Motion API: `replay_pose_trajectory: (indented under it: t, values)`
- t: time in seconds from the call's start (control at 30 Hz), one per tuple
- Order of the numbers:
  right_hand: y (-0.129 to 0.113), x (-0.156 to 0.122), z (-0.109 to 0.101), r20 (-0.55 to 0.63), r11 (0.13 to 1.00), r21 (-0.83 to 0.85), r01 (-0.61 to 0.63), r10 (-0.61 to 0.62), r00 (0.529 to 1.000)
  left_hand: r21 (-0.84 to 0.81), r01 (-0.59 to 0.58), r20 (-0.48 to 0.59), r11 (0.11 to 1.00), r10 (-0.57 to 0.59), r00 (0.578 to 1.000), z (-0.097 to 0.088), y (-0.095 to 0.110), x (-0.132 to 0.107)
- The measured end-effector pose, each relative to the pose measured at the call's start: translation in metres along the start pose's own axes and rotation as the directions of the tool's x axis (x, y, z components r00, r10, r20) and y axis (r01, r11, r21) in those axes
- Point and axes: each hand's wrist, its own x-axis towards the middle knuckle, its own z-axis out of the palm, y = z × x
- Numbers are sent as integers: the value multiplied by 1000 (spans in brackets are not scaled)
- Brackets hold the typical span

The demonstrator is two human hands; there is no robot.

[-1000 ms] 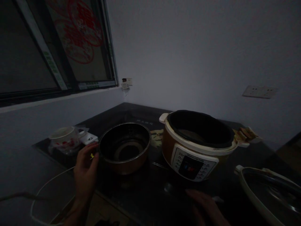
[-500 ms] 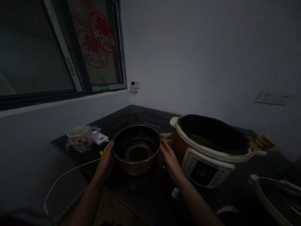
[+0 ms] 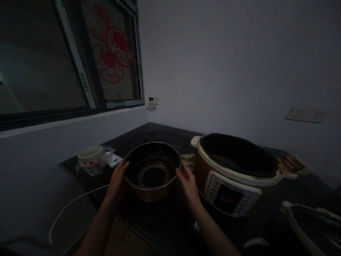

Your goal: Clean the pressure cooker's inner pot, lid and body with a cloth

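A round inner cooking pot (image 3: 153,195), dark inside with a brownish outer wall, is held between my two hands over the dark counter. My left hand (image 3: 117,177) grips its left side, thumb at the rim. On the right side my right hand (image 3: 188,179) grips it, with the thumb by the rim and the other fingers along the outer wall. The pot's inside looks bare, with a pale ring on its floor. Just to the right stands an electric pressure cooker (image 3: 234,192) with its top off and a dark cavity showing.
A plastic-wrapped mug (image 3: 92,161) and a white device (image 3: 114,160) with a cable (image 3: 71,202) sit at left. The cooker's lid (image 3: 306,227) lies at lower right. Wall sockets (image 3: 305,115) are behind, and a window (image 3: 114,53) is upper left.
The pot has come slightly closer to me and left, and tips a little more toward me. My hands move with it. The view has shifted slightly.
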Motion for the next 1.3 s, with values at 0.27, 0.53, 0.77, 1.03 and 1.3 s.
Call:
replay_pose_trajectory:
  t: [0.27, 0.53, 0.77, 1.03, 1.3]
  values:
    - [-84, -30, 8, 129, 973, 57, 226, -231, 964, 44, -236, 54, 971, 234, 971, 22, 85, -36]
    - [-174, -20, -26, 141, 837, 57, 544, -546, 826, -212, -513, 285, 832, 554, 782, 102, 150, -43]
    - [-214, 8, -90, -12, 770, -87, 632, -635, 772, -436, -352, 469, 829, 542, 697, 206, 122, -8]
    - [-245, 26, -159, -266, 808, -223, 546, -589, 763, -448, -122, 574, 885, 390, 719, 293, 93, -19]
    - [-262, 41, -198, -312, 835, -450, 317, -479, 820, -367, 59, 629, 928, 201, 751, 314, 66, -8]
